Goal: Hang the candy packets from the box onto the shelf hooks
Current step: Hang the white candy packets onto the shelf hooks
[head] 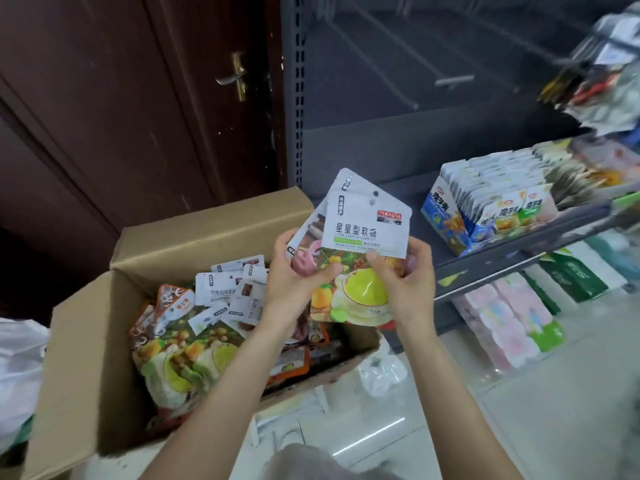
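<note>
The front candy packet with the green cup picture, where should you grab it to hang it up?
Pinch the front candy packet by its lower half from below, as the left hand and right hand do. It stands upright, so the hang hole near its top edge stays free.

dark wooden door (104,116) with brass handle (235,77); white plastic bag (17,368) at left

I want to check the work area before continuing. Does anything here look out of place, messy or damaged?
Nothing looks damaged. The candy packets lie in a loose, jumbled heap inside the open cardboard box. Both hands, left and right, hold a small fanned stack of packets. No packet has spilled onto the floor.
</note>
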Demonstrator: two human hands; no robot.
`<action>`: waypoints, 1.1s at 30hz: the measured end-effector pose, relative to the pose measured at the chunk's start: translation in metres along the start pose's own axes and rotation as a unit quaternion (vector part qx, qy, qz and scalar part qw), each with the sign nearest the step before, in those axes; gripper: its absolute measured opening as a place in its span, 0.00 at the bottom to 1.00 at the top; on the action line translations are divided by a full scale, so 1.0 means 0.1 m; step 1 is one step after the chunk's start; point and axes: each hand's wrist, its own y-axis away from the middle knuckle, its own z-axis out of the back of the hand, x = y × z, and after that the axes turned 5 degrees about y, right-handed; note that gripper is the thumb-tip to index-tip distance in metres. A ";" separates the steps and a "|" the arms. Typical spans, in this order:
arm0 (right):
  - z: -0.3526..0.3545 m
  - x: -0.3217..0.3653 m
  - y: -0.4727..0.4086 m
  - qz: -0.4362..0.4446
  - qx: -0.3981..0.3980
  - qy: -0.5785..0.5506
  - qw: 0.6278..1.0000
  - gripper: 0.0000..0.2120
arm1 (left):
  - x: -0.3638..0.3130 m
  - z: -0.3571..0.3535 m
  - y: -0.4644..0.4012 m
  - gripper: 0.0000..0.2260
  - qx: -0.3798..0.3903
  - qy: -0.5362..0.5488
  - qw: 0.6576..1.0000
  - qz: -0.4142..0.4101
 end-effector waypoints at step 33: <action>5.08 -0.08 -2.67 0.182 -0.078 0.085 0.977 0.29 | 0.63 -4.85 -0.78 0.13 -0.037 -0.095 0.983 -0.149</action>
